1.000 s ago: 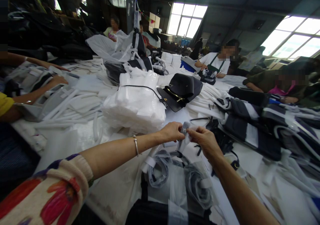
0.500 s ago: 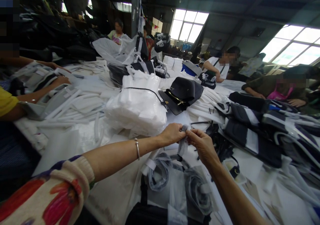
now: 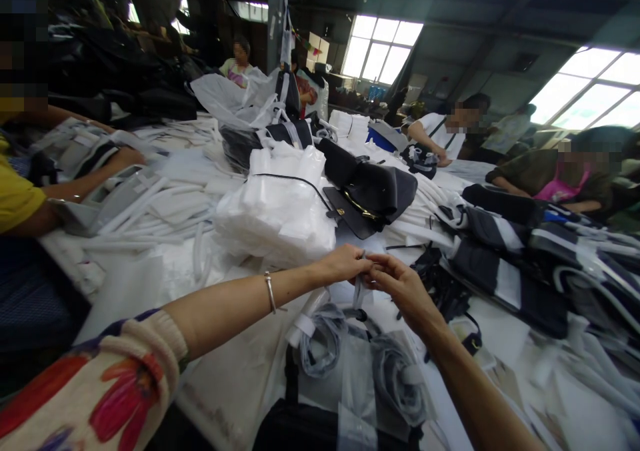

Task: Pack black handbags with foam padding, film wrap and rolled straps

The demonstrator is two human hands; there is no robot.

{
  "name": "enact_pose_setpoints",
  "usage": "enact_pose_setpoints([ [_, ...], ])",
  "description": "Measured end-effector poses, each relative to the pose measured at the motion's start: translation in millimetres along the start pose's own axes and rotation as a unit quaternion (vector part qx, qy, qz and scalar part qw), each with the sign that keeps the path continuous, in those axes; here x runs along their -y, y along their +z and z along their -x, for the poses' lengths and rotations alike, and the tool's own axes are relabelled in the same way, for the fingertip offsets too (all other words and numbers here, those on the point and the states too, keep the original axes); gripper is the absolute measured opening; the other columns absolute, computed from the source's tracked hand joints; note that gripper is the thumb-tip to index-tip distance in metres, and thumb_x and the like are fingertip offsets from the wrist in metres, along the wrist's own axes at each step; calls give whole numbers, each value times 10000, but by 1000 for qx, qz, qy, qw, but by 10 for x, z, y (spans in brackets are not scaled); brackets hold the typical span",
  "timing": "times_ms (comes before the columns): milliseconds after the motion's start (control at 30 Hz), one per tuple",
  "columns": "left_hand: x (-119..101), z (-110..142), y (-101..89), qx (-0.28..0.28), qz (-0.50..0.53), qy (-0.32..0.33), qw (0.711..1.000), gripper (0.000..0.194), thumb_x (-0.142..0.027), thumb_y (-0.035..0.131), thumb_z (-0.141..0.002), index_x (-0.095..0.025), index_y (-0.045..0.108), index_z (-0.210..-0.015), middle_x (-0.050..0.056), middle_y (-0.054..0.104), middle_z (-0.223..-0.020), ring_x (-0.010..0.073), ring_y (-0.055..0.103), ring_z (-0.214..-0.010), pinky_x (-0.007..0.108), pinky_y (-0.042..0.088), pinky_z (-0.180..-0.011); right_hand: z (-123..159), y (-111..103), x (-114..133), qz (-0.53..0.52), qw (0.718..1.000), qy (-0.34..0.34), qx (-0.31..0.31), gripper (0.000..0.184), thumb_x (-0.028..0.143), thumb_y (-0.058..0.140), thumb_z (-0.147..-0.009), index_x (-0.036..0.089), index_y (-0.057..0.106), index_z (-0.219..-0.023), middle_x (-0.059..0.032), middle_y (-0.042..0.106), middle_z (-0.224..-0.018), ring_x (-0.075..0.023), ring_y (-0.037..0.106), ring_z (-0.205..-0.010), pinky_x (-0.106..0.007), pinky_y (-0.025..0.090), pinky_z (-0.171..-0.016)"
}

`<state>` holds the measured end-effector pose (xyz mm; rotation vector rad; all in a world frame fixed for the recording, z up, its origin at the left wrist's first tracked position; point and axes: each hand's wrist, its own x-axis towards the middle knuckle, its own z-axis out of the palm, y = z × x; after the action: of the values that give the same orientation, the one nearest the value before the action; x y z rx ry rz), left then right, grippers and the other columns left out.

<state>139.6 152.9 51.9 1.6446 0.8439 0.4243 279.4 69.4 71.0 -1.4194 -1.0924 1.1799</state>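
Note:
My left hand [image 3: 346, 264] pinches a plastic-wrapped strap [image 3: 359, 295] that hangs below the fingers. From the right, my right hand [image 3: 404, 284] meets it, its fingers closed at the strap's upper end, partly hidden behind each other. Just under my hands lies a black bag [image 3: 300, 427] with clear film over it. Two coiled straps in plastic, a left coil [image 3: 320, 354] and a right coil [image 3: 400, 381], rest on the bag.
Beyond my hands stand a stack of white foam bags [image 3: 275, 217] and an open black bag [image 3: 373, 194] with a gold-edged mouth. Wrapped black bags [image 3: 505, 277] pile up at right. A co-worker's arm [image 3: 95, 181] handles a bag at left; other people work farther back.
My right hand's fingers have shifted over the strap's top, and less of its upper end shows. The view has moved slightly. At left, the co-worker has leaned in a little.

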Motion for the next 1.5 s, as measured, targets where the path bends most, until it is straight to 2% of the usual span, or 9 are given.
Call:
enact_pose_setpoints([
  [167,3,-6,27,-62,-33,-11,997,152,-200,466,-832,-128,599,-809,10,630,-688,120,612,-552,197,502,-510,-47,-65,-206,160,985,-12,-70,508,486,812,-598,187,591,-944,-48,692,-809,-201,644,-716,-306,497,-643],
  [400,-36,32,31,-104,-47,-35,993,154,-205,488,-842,-123,602,-779,58,688,-784,154,662,-653,204,512,-550,81,95,-294,381,921,-26,-69,245,378,704,-671,221,518,-641,39,547,-544,-155,518,-535,-265,336,-522],
  [567,-26,30,59,-94,2,-52,994,150,-158,460,-845,-118,603,-819,66,713,-776,165,682,-625,217,525,-516,141,68,-285,380,918,-89,-69,213,353,650,-701,216,508,-621,1,600,-732,-165,556,-700,-260,389,-633],
  [767,-42,39,75,-91,61,-68,992,142,-124,466,-837,-114,608,-842,53,715,-753,159,683,-605,224,544,-539,193,101,-312,415,893,-158,-71,286,314,593,-748,232,361,-603,52,408,-562,-129,403,-548,-268,300,-570],
  [933,-19,36,76,-100,88,-77,988,108,-132,496,-832,-110,601,-824,59,700,-716,169,688,-649,216,538,-572,360,247,-248,433,878,-205,-6,80,223,501,-772,217,482,-695,-3,528,-725,-153,476,-638,-286,333,-616],
  [1067,-15,42,109,-84,126,-69,986,161,-88,422,-851,-109,580,-878,41,665,-668,147,665,-627,205,509,-542,439,92,-34,336,926,-144,93,96,301,617,-778,206,608,-787,-22,629,-750,-180,590,-724,-296,429,-697],
  [1167,-22,55,114,-79,131,-41,987,147,-93,440,-836,-125,583,-837,3,623,-644,111,604,-586,178,444,-505,309,-178,69,193,980,-36,-18,317,468,716,-725,181,677,-853,-43,667,-746,-186,613,-705,-295,465,-665],
  [1300,-14,56,87,-99,105,3,990,139,-133,533,-786,-133,552,-648,-52,477,-553,64,416,-509,173,277,-448,49,-328,-36,132,989,48,-37,478,520,813,-592,136,740,-866,-64,672,-713,-177,582,-642,-281,442,-567],
  [1500,-9,31,79,-88,98,34,991,190,-202,584,-770,-141,517,-603,-65,423,-543,60,350,-507,197,248,-460,-72,-89,-212,101,994,35,27,400,528,791,-647,144,682,-610,1,560,-518,-103,459,-508,-242,340,-503],
])
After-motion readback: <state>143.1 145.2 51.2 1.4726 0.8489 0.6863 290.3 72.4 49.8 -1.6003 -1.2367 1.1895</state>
